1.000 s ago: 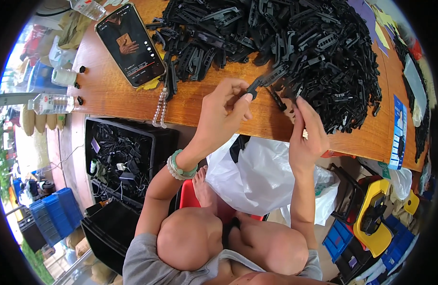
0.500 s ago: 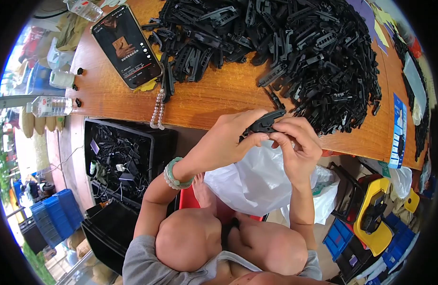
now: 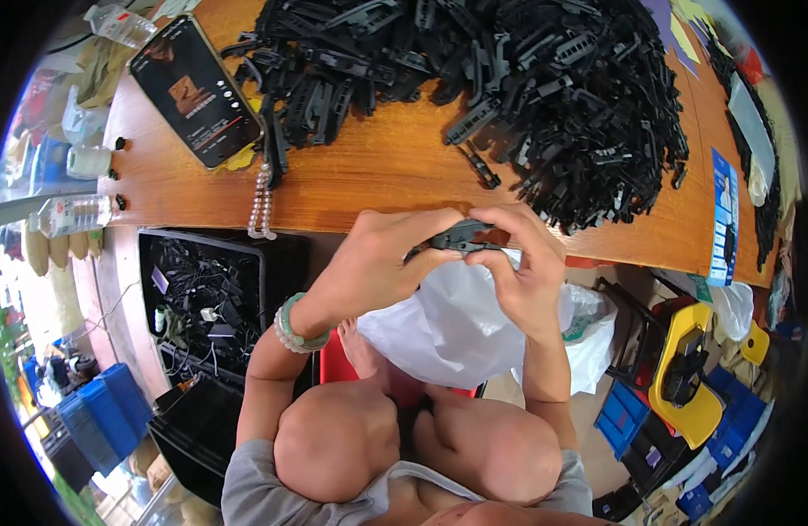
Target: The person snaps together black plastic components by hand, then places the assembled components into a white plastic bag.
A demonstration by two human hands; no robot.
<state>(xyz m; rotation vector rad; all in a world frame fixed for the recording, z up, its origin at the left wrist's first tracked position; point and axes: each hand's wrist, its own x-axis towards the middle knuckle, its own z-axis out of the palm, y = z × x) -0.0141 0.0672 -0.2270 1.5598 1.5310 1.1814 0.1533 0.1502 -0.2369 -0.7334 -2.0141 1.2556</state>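
A small black plastic part is held between my two hands at the near edge of the table. My left hand has thumb and fingers closed on its left end. My right hand pinches the right end, thumb below and fingers above. The fingers hide both ends, so its full shape cannot be made out. Just beyond lies a loose slim black piece, in front of a large heap of small black plastic parts. More long slotted black pieces are piled to the left.
A phone with a lit screen and a beaded strap lies on the wooden table. Below left is a black crate of parts and cables. A white plastic bag hangs over my lap; a yellow chair stands right.
My right fingers have moved up over the part's right end, and the part now sits more level. The whole view has shifted slightly, with the table contents moving left and up.
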